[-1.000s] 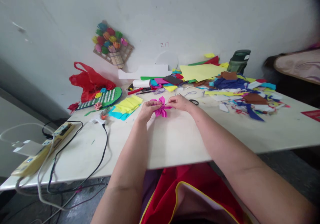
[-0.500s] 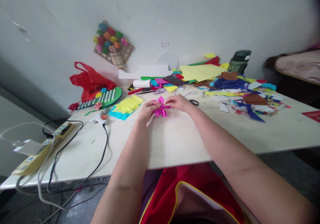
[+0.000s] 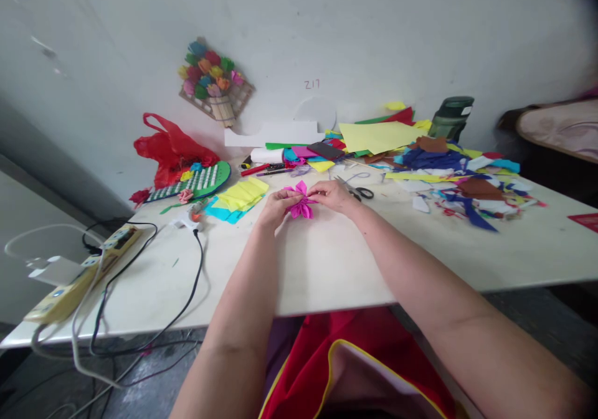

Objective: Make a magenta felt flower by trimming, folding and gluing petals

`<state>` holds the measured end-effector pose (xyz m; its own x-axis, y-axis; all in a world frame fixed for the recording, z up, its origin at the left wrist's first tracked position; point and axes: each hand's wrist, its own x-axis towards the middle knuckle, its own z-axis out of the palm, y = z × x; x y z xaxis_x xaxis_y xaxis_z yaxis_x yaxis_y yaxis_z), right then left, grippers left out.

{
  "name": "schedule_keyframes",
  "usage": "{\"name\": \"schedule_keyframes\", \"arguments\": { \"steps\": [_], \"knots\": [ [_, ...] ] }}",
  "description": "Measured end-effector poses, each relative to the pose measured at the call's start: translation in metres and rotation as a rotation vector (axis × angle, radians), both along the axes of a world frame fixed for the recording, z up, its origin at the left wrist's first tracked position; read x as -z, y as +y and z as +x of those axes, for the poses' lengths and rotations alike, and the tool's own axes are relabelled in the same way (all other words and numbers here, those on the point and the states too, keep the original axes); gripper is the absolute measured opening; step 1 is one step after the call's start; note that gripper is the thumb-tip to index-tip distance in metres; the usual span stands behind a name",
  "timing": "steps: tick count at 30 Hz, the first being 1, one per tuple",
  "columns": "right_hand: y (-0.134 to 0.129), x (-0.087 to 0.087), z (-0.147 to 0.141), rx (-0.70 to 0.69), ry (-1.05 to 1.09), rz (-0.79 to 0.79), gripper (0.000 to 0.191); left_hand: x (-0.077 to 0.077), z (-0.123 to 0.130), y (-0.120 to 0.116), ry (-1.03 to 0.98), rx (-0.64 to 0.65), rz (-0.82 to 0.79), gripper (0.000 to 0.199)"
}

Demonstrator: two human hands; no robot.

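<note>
A pink paper flower [image 3: 303,208] with several pointed petals is held above the white table, between my two hands. My left hand [image 3: 280,206] pinches its left side, thumb lying over the petals. From the right, my right hand [image 3: 331,193] has its fingertips closed on a right-hand petal near the flower's centre. Just beyond my right wrist lie black-handled scissors [image 3: 363,192], partly hidden by the hand. Sheets of yellow crepe paper [image 3: 243,193] rest on blue paper [image 3: 226,212] to the left of my left hand.
A glue gun [image 3: 190,217] with a black cord and a power strip [image 3: 84,276] are on the left. Behind stand a red plastic bag [image 3: 170,148] and a green board with paper flowers [image 3: 210,179]. Paper scraps [image 3: 434,157] and a green bottle [image 3: 451,117] occupy the back right.
My right hand has moved slightly left and inward along the flower, and more of the scissors shows. The view has shifted a little. My left hand keeps its hold.
</note>
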<state>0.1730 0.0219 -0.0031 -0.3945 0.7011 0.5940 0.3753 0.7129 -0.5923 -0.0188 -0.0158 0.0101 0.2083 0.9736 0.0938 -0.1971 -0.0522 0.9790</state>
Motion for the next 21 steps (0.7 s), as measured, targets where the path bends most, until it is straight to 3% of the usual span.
{"name": "schedule_keyframes", "arguments": {
  "steps": [9,21],
  "knots": [
    [-0.0006,-0.0006,-0.001,0.02,-0.011,0.045,0.015,0.0023,-0.0004,0.0011,0.002,0.046,-0.013,0.028],
    [0.0029,-0.0027,0.0028,-0.114,0.004,-0.006,0.012,0.006,0.0012,0.0018,0.007,0.049,-0.064,0.03]
  ]
}}
